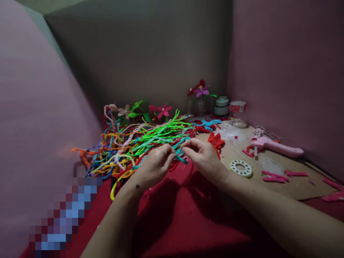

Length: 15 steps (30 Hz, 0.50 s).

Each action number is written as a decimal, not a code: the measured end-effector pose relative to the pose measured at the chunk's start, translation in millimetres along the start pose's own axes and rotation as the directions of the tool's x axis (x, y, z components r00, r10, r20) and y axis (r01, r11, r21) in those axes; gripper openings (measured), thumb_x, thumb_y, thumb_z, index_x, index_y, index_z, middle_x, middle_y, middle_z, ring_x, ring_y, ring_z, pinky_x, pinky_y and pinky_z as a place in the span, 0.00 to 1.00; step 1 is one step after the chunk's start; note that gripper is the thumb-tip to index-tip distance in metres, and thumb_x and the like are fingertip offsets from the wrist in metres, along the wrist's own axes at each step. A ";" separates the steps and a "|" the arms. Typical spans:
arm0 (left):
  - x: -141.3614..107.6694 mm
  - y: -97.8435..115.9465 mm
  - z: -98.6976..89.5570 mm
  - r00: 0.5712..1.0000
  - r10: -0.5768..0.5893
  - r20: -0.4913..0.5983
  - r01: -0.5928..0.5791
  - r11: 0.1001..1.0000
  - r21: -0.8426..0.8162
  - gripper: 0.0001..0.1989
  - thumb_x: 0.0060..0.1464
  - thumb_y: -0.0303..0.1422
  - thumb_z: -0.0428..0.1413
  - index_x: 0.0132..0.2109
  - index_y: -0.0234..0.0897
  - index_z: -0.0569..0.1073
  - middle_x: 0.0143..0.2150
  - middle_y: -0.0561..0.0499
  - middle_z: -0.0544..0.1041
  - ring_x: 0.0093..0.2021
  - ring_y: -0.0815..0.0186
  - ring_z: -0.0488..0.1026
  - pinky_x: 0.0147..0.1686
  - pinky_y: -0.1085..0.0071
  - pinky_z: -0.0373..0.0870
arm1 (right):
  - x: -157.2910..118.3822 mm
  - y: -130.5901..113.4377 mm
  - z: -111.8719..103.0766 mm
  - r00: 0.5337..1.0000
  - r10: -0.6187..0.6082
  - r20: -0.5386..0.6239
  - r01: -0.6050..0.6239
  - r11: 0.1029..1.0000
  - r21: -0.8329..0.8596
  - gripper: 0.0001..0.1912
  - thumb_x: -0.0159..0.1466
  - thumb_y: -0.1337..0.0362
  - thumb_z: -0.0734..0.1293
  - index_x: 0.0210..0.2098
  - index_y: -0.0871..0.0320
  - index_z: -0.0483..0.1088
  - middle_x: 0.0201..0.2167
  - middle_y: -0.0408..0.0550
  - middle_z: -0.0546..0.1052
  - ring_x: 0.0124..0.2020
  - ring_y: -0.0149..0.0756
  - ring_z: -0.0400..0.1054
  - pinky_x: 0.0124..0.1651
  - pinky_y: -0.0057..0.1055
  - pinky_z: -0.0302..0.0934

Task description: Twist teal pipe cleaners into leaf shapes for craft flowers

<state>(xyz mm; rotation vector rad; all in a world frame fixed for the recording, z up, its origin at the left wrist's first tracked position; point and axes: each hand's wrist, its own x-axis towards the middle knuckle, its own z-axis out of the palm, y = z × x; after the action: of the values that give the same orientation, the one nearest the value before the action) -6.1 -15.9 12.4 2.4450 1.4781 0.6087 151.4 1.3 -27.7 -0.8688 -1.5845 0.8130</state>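
Where the heap of coloured fuzzy stems (161, 134) reaches the middle of the desk (166, 222), the 2 hands face each other, a little apart, over its near edge. The left hand (158, 163) is curled, thumb and fingers drawn narrow, and the right hand (200, 154) has its thumb and fingertips narrowly bunched. Teal stems (180, 154) lie at and between the fingertips; I cannot tell whether either hand grips them.

Right of the hands, a tan board (292, 190) lies on red cloth. On it are a pale ring with round holes (233, 167), a pink glue gun (281, 146) and pink fuzzy pieces (275, 177). A red-orange fuzzy piece (215, 141) sits just beyond the right hand, with a blue fuzzy piece (211, 123) farther back. At the rear stand a lidded jar (221, 107) and a red-and-white cup (238, 106), side by side; left of them are a purple flower (202, 92) and, farther left, a pink flower (164, 111) behind the heap.
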 end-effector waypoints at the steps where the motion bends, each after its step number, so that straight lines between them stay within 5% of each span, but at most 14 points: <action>1: -0.8 0.8 -3.6 0.999 -0.019 0.050 0.022 0.997 -0.068 0.09 0.56 0.34 0.44 0.30 0.35 0.63 0.24 0.55 0.64 0.24 0.72 0.60 0.25 0.75 0.58 | 0.5 -2.6 -1.8 0.997 -0.069 -0.030 0.067 0.997 -0.049 0.08 0.56 0.68 0.61 0.32 0.61 0.71 0.29 0.47 0.71 0.32 0.32 0.63 0.36 0.29 0.57; 4: -2.9 3.1 -12.3 0.981 -0.057 0.185 0.103 0.962 -0.251 0.10 0.56 0.36 0.44 0.31 0.35 0.63 0.23 0.57 0.61 0.22 0.73 0.58 0.22 0.77 0.57 | 1.1 -6.7 -5.1 0.971 -0.233 0.059 0.240 0.946 -0.219 0.08 0.56 0.68 0.62 0.31 0.58 0.74 0.30 0.48 0.72 0.37 0.35 0.61 0.42 0.33 0.55; 6: -3.4 4.3 -15.2 0.974 -0.078 0.212 0.143 0.940 -0.310 0.10 0.55 0.37 0.45 0.31 0.35 0.63 0.23 0.57 0.61 0.21 0.74 0.58 0.20 0.77 0.56 | 1.0 -6.9 -5.5 0.961 -0.212 0.179 0.252 0.936 -0.247 0.08 0.55 0.67 0.63 0.25 0.57 0.74 0.24 0.46 0.72 0.34 0.34 0.60 0.40 0.32 0.54; 9: -3.0 5.1 -15.2 0.971 -0.126 0.204 0.191 0.922 -0.337 0.09 0.54 0.35 0.46 0.30 0.35 0.63 0.22 0.58 0.62 0.21 0.74 0.58 0.20 0.78 0.55 | 1.8 -5.9 -5.7 0.955 -0.011 0.295 0.056 0.988 -0.146 0.10 0.54 0.64 0.64 0.20 0.60 0.72 0.17 0.42 0.67 0.24 0.29 0.57 0.29 0.28 0.52; 12: -1.8 4.3 -11.3 0.976 -0.126 0.175 0.180 0.921 -0.345 0.08 0.53 0.35 0.47 0.30 0.34 0.64 0.22 0.57 0.63 0.21 0.74 0.59 0.20 0.78 0.55 | 3.7 -4.2 -7.0 0.893 0.235 0.384 -0.241 0.970 -0.032 0.11 0.51 0.62 0.65 0.17 0.62 0.70 0.12 0.38 0.60 0.17 0.24 0.49 0.22 0.26 0.45; 15: 0.2 2.7 -6.0 0.987 -0.104 0.126 0.143 0.924 -0.354 0.08 0.52 0.34 0.48 0.29 0.34 0.65 0.22 0.57 0.64 0.22 0.74 0.60 0.21 0.77 0.56 | 5.0 -1.7 -7.9 0.833 0.340 0.437 -0.409 0.910 0.071 0.10 0.48 0.61 0.68 0.17 0.62 0.70 0.11 0.37 0.58 0.15 0.22 0.45 0.19 0.26 0.42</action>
<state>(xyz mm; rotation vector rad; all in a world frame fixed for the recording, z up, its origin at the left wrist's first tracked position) -6.6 -17.1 18.9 2.0531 1.3299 0.6498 158.3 5.3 -22.6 -0.9460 -1.7012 1.4731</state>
